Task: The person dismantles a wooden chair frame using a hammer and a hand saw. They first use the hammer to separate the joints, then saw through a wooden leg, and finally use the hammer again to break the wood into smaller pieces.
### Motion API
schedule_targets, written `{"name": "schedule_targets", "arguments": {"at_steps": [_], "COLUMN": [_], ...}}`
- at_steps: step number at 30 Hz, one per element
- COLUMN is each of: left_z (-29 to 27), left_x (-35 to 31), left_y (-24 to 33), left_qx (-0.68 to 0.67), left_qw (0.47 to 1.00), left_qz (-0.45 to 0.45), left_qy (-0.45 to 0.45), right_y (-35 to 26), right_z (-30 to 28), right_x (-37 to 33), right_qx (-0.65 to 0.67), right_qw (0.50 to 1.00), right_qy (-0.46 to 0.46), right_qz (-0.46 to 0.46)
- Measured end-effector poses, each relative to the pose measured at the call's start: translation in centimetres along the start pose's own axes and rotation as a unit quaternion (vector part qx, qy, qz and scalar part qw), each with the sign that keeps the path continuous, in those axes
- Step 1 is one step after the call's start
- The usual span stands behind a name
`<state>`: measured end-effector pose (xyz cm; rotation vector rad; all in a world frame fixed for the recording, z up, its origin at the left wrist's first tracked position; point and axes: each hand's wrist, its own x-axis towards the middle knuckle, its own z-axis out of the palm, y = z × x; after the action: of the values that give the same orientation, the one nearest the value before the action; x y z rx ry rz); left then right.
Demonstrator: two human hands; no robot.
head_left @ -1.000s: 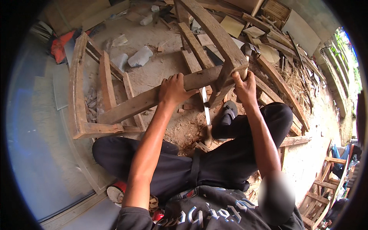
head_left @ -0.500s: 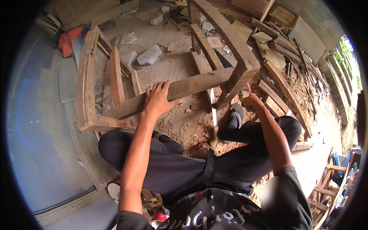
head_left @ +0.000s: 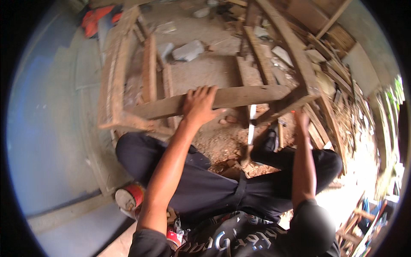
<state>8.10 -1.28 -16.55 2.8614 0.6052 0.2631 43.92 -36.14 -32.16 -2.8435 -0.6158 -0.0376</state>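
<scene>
A rough wooden frame [head_left: 257, 96], built like a stool or table base, stands in front of my crossed legs. My left hand [head_left: 200, 105] grips its near rail, fingers over the top and thumb stretched along the near side. Beyond the frame's right corner, my right hand [head_left: 302, 120] is closed and blurred. A small orange piece shows beside its fingers; what it holds cannot be made out. A long narrow pale blade [head_left: 251, 128] with a brown handle [head_left: 247, 154] stands between my legs, near the rail. A light wooden stick [head_left: 281, 135] is beside my right foot.
Wood chips [head_left: 222, 150] and brick bits litter the dirt floor. Pale blocks [head_left: 188, 51] lie behind the frame. Planks and scraps [head_left: 338, 70] are piled at the right. At my left are a blue-grey panel [head_left: 47, 128] and a red can [head_left: 136, 195].
The view has shifted, so the frame appears farther right. My left hand keeps its place on the rail. My right hand has moved closer to the frame's right corner, now blurred.
</scene>
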Motion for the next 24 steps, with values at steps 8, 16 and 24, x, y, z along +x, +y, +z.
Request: {"name": "schedule_targets", "arguments": {"at_steps": [8, 16, 24], "left_z": [-0.8, -10.9, -23.6], "left_x": [-1.3, -2.1, -10.5], "left_y": [-2.1, -3.1, -8.7], "left_qx": [-0.107, -0.268, -0.042], "left_qw": [0.99, 0.926, 0.9], "left_qz": [0.064, 0.094, -0.267], "left_qy": [0.07, 0.249, 0.342], "right_y": [-20.6, -32.9, -33.2], "right_z": [-25.5, -13.6, -9.8], "right_x": [-6.7, -8.9, -8.1], "right_qx": [0.469, 0.135, -0.01], "right_qw": [0.77, 0.867, 0.848], "right_qy": [0.379, 0.007, -0.036], "right_qz": [-0.208, -0.479, -0.528]}}
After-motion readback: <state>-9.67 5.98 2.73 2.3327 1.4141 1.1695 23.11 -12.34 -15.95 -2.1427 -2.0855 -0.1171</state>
